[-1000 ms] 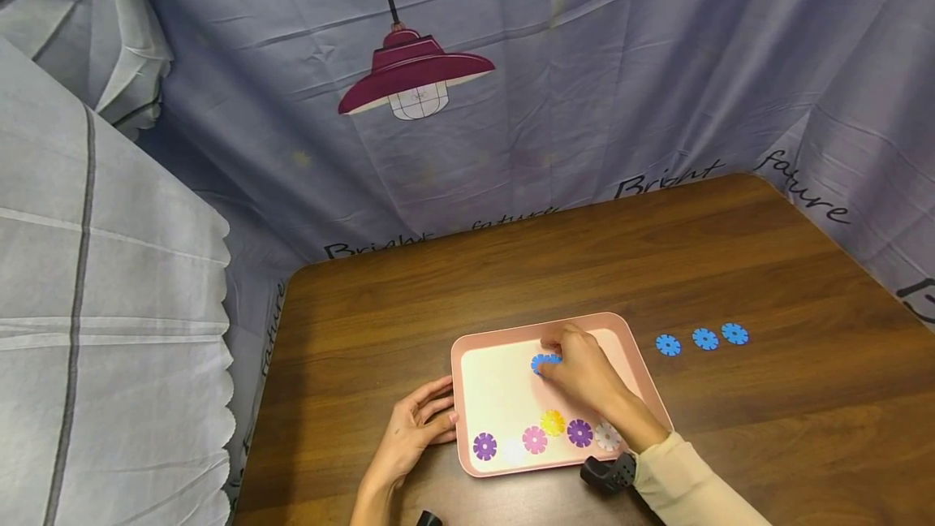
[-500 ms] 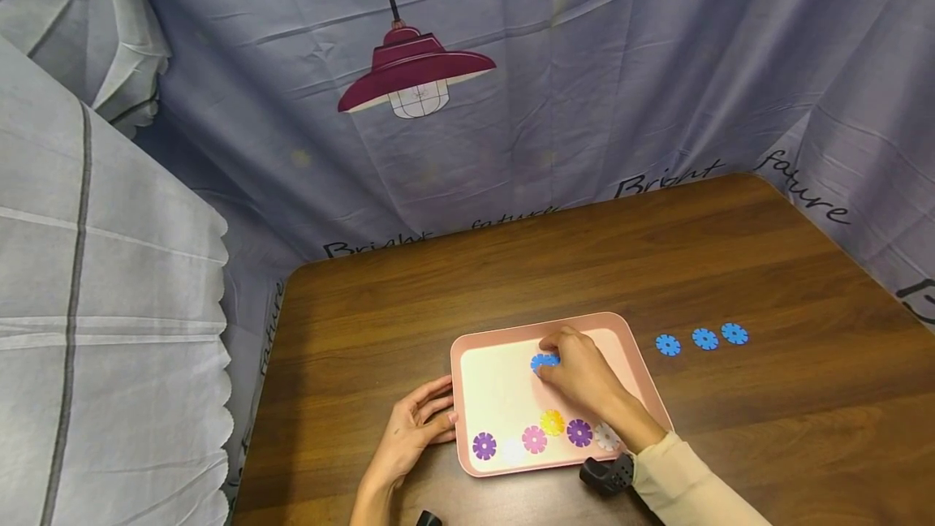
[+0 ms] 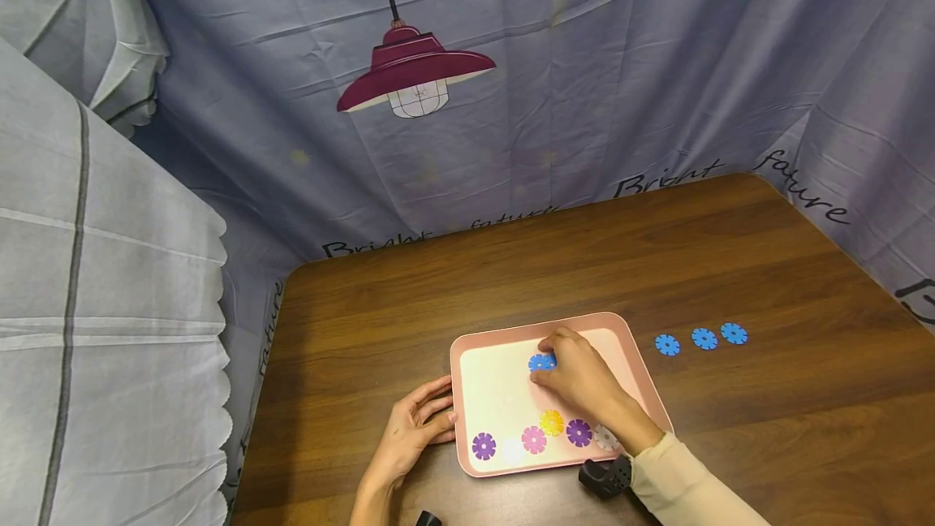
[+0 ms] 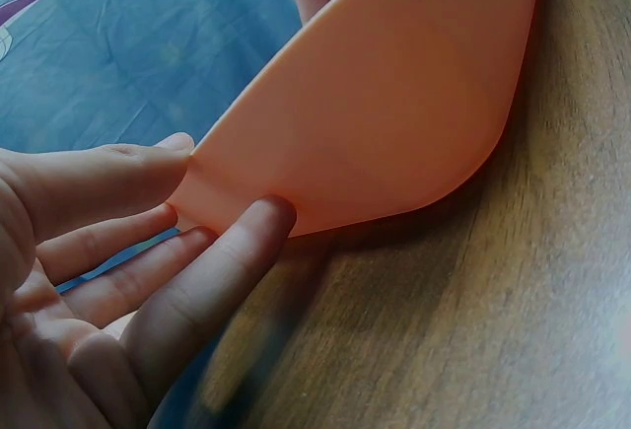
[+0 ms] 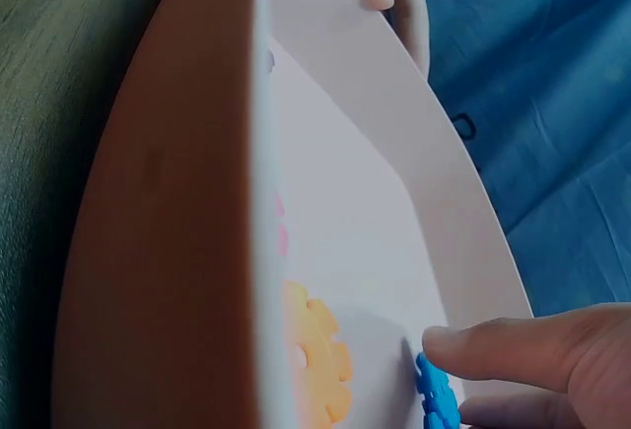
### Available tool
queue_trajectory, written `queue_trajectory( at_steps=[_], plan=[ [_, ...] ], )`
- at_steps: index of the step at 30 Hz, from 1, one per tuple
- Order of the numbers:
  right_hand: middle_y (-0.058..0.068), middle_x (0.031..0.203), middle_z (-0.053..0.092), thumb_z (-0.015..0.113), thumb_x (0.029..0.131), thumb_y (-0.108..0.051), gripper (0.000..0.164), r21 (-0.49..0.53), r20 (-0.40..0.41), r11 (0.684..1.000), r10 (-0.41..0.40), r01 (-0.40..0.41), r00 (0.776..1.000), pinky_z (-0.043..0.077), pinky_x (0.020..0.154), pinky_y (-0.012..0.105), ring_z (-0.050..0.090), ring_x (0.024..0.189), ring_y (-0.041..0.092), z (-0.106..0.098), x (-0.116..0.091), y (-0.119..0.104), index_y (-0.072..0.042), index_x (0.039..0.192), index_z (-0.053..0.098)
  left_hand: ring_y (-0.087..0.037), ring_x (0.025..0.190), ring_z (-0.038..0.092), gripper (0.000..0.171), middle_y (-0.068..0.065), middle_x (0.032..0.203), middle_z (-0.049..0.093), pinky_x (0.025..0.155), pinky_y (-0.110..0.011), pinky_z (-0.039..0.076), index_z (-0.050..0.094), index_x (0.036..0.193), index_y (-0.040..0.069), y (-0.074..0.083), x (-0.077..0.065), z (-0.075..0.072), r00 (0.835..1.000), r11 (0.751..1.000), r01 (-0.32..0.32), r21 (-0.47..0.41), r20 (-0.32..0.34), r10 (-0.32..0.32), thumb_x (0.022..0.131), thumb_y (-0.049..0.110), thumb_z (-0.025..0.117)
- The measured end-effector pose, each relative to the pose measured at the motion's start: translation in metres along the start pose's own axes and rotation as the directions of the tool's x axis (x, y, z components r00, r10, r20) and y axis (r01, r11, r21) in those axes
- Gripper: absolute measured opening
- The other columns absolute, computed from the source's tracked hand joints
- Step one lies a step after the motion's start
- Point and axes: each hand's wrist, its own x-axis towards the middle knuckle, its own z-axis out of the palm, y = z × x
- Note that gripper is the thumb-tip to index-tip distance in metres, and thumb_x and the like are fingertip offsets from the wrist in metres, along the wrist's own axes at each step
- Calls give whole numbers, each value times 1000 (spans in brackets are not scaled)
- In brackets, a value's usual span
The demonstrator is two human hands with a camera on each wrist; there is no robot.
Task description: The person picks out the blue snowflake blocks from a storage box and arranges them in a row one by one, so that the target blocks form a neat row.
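Now, blue piece (image 3: 541, 363): inside the tray (image 3: 504, 338), toward its far wall; set between right thumb and fingers, partly covered by them.
Right hand (image 3: 580, 376): over the tray's right part; thumb and fingers curled in a pinch on the blue piece, thumb tip at its edge. Contact between piece and tray floor: cannot tell.
Left hand (image 3: 412, 426): at the tray's left wall, touching from outside; fingers fairly straight and spread, thumb tip at the rim.
Tray's near side, left to right: purple disc (image 3: 484, 446), pink disc (image 3: 534, 440), yellow disc (image 3: 552, 423) slightly farther in, second purple disc (image 3: 579, 433), white disc (image 3: 605, 437) partly hidden.
Blue discs (image 3: 704, 338): three, loosely in line, right of the tray.
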Motion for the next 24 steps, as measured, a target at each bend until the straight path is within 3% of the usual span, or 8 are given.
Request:
queue_trajectory(
  at_steps=[24],
  plan=[
    [10, 102, 63, 89, 67, -14, 40, -53, 13, 999, -14, 15, 1000, 55, 87, 44, 63, 94, 26, 2, 3, -1, 2, 99, 73, -35, 121, 54, 60, -28, 143, 44, 85, -40, 59, 42, 143, -6, 0, 1, 0, 1000, 1000, 10, -3, -6, -10, 90, 0, 69]
  ],
)
